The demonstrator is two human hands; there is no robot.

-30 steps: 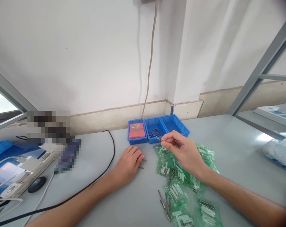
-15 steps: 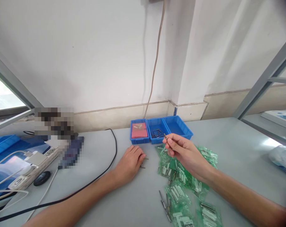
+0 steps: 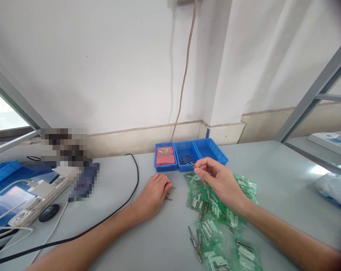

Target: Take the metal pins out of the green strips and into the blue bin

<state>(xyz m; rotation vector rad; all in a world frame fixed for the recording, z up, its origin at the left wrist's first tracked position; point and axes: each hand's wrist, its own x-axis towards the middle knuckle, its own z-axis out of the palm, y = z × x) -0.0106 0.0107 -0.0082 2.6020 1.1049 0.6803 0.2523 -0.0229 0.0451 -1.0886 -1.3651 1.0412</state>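
Note:
My right hand (image 3: 218, 180) hovers just in front of the middle blue bin (image 3: 186, 155) and pinches a small metal pin (image 3: 193, 164) between thumb and fingers. Several dark pins lie in that bin. My left hand (image 3: 155, 194) rests palm down on the grey table (image 3: 272, 177), fingers curled over a couple of small pins (image 3: 170, 192) that stick out from under them. Beneath my right wrist spread green plastic bags of metal parts (image 3: 215, 210).
A left blue bin (image 3: 165, 156) holds a red pad; the right blue bin (image 3: 211, 148) looks bare. Loose pins (image 3: 195, 242) lie near the front. A black cable (image 3: 125, 203) curves across the left; a white power strip (image 3: 37, 199) and blue tray (image 3: 1, 177) sit far left.
My right hand tipped the pinched pin upward, then brought it back down and a little left toward the middle bin. My left hand stayed put.

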